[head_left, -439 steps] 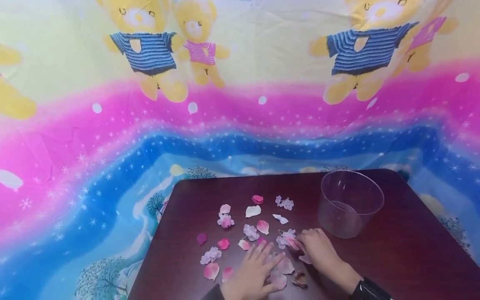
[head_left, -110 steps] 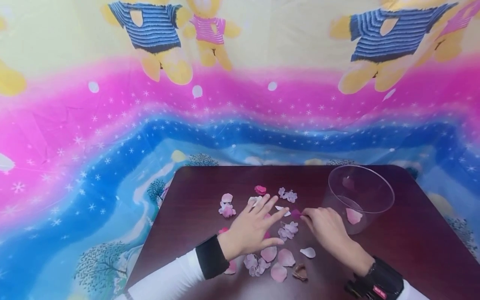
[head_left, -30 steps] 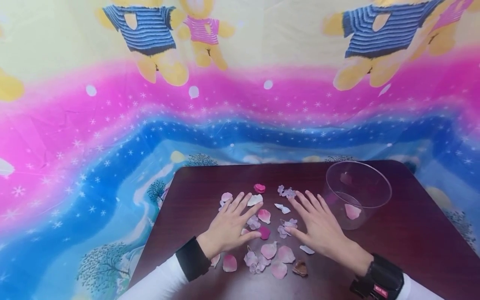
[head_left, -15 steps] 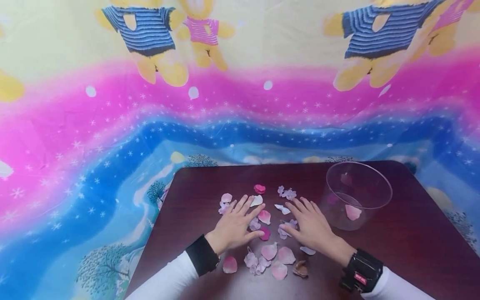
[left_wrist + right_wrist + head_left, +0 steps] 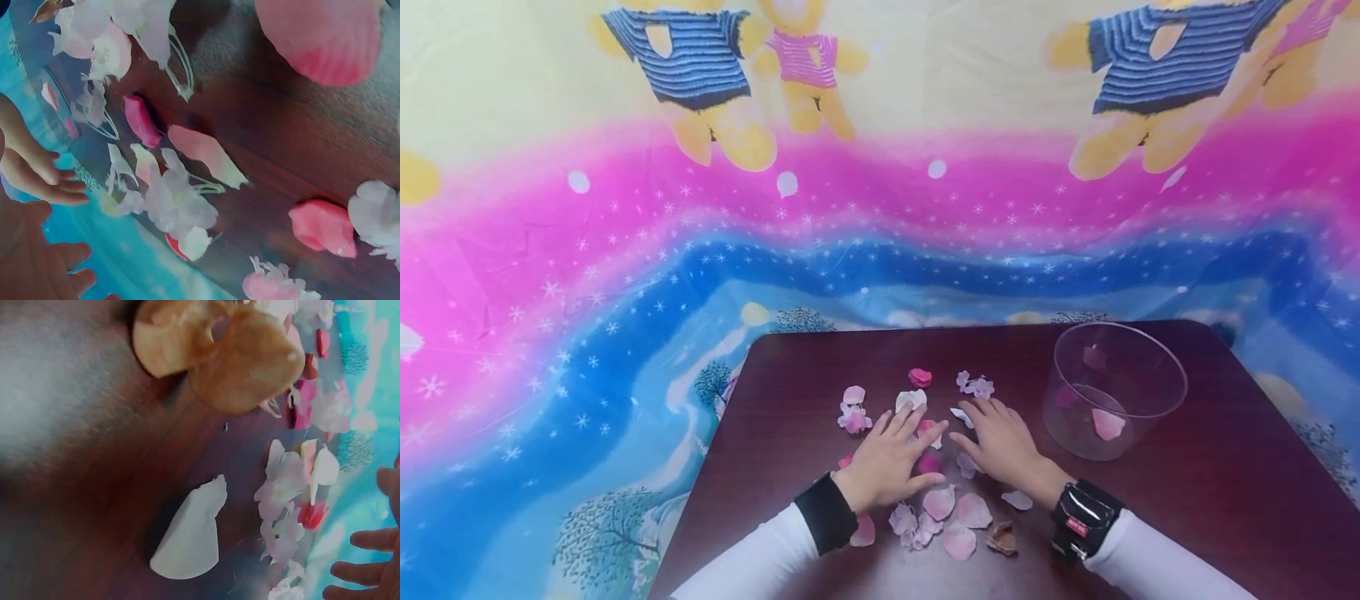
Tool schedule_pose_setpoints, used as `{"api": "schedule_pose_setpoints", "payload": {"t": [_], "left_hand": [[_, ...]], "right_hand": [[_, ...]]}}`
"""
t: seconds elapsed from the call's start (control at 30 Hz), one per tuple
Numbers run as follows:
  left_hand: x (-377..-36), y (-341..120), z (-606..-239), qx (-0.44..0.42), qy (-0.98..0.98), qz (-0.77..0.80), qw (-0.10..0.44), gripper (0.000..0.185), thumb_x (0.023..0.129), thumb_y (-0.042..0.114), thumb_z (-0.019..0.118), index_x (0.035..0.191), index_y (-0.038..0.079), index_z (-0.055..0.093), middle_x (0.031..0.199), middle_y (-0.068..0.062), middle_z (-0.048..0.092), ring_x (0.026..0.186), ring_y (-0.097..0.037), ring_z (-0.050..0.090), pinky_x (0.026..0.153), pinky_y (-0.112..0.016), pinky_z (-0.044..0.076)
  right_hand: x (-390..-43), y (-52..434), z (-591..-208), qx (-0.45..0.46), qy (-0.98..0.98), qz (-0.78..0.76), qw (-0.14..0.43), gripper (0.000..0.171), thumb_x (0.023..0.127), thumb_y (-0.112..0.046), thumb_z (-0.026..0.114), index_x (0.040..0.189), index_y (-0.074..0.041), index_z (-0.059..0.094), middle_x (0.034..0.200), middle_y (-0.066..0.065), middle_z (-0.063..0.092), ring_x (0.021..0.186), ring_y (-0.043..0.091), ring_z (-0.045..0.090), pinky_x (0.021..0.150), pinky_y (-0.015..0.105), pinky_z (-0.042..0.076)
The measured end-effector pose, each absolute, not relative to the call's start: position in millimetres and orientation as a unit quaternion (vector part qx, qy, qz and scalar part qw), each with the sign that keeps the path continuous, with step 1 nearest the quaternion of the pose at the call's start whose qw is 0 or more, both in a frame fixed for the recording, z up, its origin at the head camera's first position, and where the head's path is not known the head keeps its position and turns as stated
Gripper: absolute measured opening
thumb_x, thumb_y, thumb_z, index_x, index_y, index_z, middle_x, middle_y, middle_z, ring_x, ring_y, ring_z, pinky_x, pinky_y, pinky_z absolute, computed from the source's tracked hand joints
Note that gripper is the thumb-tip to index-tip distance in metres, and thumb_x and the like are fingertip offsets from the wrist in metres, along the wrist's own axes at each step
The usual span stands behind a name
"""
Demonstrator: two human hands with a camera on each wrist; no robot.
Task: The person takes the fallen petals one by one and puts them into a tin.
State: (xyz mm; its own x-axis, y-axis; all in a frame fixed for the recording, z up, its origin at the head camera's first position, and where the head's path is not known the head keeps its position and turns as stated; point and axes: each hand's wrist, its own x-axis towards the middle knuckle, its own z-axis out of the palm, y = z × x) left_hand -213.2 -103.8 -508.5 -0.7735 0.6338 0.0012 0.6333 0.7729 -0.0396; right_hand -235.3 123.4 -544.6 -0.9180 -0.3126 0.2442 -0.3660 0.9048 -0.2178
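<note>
My left hand [image 5: 891,454] is spread palm down over the left and middle of the scattered petals, its fingertips by a white petal [image 5: 912,401]. To the right, my right hand [image 5: 1007,446] hovers with straight fingers, partly hiding a small white petal [image 5: 961,417] and a pale lilac flower cluster [image 5: 967,465]. Neither hand holds anything. Between them lie a magenta petal [image 5: 929,463] and a pink-and-white petal. In the right wrist view, fingers [image 5: 359,573] show at the right edge, apart from a white petal [image 5: 190,534] and a curled brown petal [image 5: 247,362].
A clear round plastic tub [image 5: 1075,437] stands at the right rear of the dark wooden table [image 5: 1210,467], with a few pink and magenta petals inside. Pale pink petals [image 5: 973,511] and a lilac cluster [image 5: 913,527] lie in front. A printed cloth [image 5: 880,208] hangs behind.
The magenta petal my right hand pinched earlier is now in the tub, which held nothing at first. Over the last second, both hands have drawn closer together, fingers spread.
</note>
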Motion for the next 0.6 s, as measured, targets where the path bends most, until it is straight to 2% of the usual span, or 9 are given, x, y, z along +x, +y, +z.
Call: {"api": "schedule_pose_setpoints", "payload": {"t": [0.2, 0.4, 0.5, 0.6], "left_hand": [[-210, -97, -510, -0.342, -0.939, 0.027, 0.006, 0.077, 0.096, 0.072, 0.043, 0.161, 0.036, 0.025, 0.168, -0.007, 0.028, 0.157, -0.028, 0.023, 0.125, -0.049, 0.028], [-208, -95, -512, -0.344, -0.939, 0.018, 0.009, 0.076, 0.095, 0.072, 0.046, 0.160, 0.037, 0.027, 0.167, -0.008, 0.029, 0.157, -0.028, 0.024, 0.124, -0.050, 0.031], [-207, -96, -514, -0.347, -0.937, 0.014, 0.018, 0.077, 0.095, 0.072, 0.046, 0.160, 0.036, 0.027, 0.167, -0.008, 0.030, 0.157, -0.029, 0.025, 0.122, -0.051, 0.032], [-208, -96, -516, -0.351, -0.936, 0.013, 0.028, 0.076, 0.095, 0.072, 0.046, 0.160, 0.036, 0.029, 0.166, -0.008, 0.031, 0.156, -0.029, 0.026, 0.122, -0.051, 0.033]], "right_hand": [[-251, 119, -550, 0.170, -0.975, 0.109, 0.093, 0.048, 0.088, -0.035, 0.078, 0.126, -0.008, 0.065, 0.116, 0.016, 0.070, 0.102, 0.037, 0.068, 0.083, 0.054, 0.055], [-263, 116, -556, 0.186, -0.973, 0.103, 0.084, 0.028, 0.079, -0.020, 0.085, 0.098, -0.005, 0.070, 0.084, 0.011, 0.070, 0.076, 0.034, 0.070, 0.061, 0.047, 0.054], [-268, 114, -558, 0.191, -0.973, 0.104, 0.080, 0.017, 0.079, -0.011, 0.083, 0.086, -0.007, 0.068, 0.077, 0.009, 0.068, 0.072, 0.032, 0.069, 0.059, 0.045, 0.054], [-274, 113, -562, 0.190, -0.973, 0.104, 0.081, 0.010, 0.081, -0.002, 0.074, 0.081, -0.008, 0.067, 0.077, 0.010, 0.069, 0.072, 0.033, 0.070, 0.060, 0.046, 0.055]]}}
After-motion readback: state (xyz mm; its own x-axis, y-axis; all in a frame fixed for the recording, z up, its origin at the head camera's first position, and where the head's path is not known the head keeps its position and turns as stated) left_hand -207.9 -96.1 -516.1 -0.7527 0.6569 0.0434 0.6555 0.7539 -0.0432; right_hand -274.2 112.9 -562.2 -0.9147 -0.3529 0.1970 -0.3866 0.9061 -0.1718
